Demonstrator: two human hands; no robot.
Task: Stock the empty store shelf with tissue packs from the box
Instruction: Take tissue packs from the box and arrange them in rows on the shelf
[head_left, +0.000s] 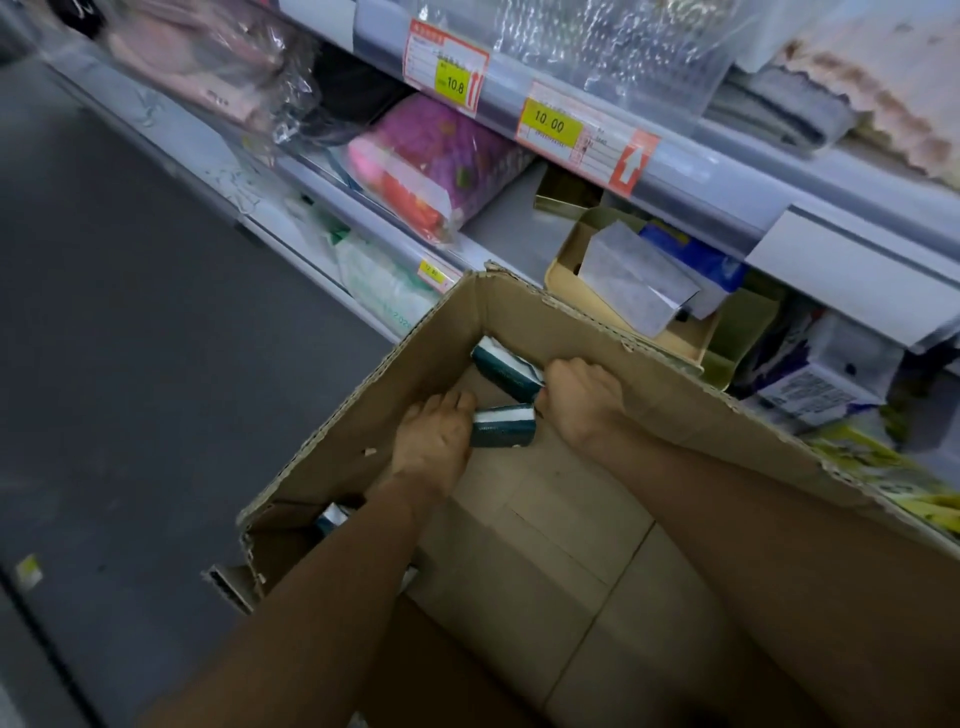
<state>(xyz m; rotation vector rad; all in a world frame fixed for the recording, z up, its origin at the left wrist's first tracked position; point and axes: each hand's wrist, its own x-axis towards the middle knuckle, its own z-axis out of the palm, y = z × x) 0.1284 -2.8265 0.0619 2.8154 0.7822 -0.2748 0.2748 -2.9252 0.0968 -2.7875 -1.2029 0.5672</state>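
Observation:
Both my arms reach down into a large open cardboard box (675, 410) on the floor. My left hand (434, 441) grips a dark teal tissue pack (503, 426) near the box's far end. My right hand (584, 400) grips a second teal tissue pack (506, 370) that lies against the far wall. A third teal pack (332, 518) shows partly behind my left forearm at the box's left corner. The store shelf (509, 218) behind the box has a bare grey stretch next to a purple packet.
Grey floor (130, 364) lies to the left. Shelves run diagonally above the box, with a purple packet (441, 156), price tags (550, 124), an open tan carton (623, 291) holding papers, and assorted packets (821, 384) at the right. Yellow packs (883, 478) lie beside the box's right wall.

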